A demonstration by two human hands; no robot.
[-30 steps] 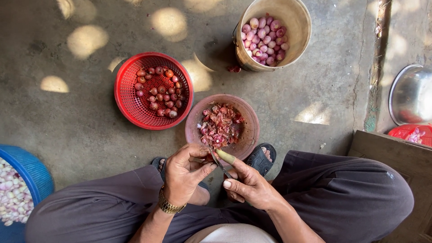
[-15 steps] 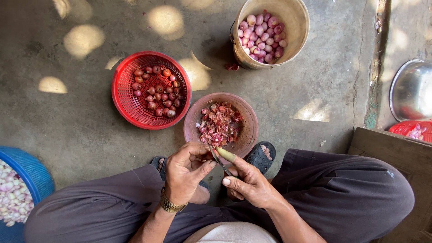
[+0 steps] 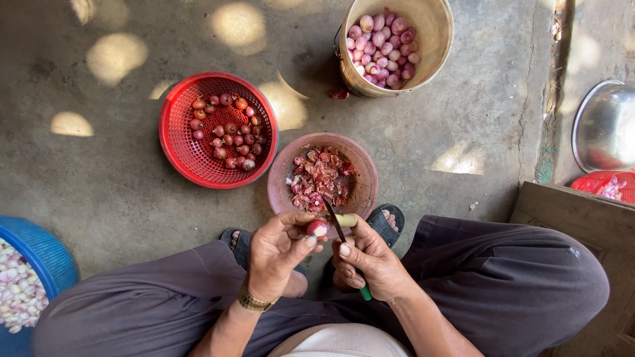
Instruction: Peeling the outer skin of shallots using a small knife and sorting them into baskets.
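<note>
I see a small pink shallot (image 3: 317, 228), partly peeled, pinched in my left hand (image 3: 281, 254). My right hand (image 3: 370, 261) is closed around a green-handled knife (image 3: 344, 246), blade touching the shallot. A brown bowl (image 3: 286, 173) of peels sits just ahead of both hands; a red basket (image 3: 177, 147) lies ahead-left, bare concrete floor (image 3: 99, 178) between.

Blue basket (image 3: 41, 254), steel bowl (image 3: 605, 125) and second red basket (image 3: 605, 185) cut by edges; knife handle (image 3: 364, 293) mostly hidden
</note>
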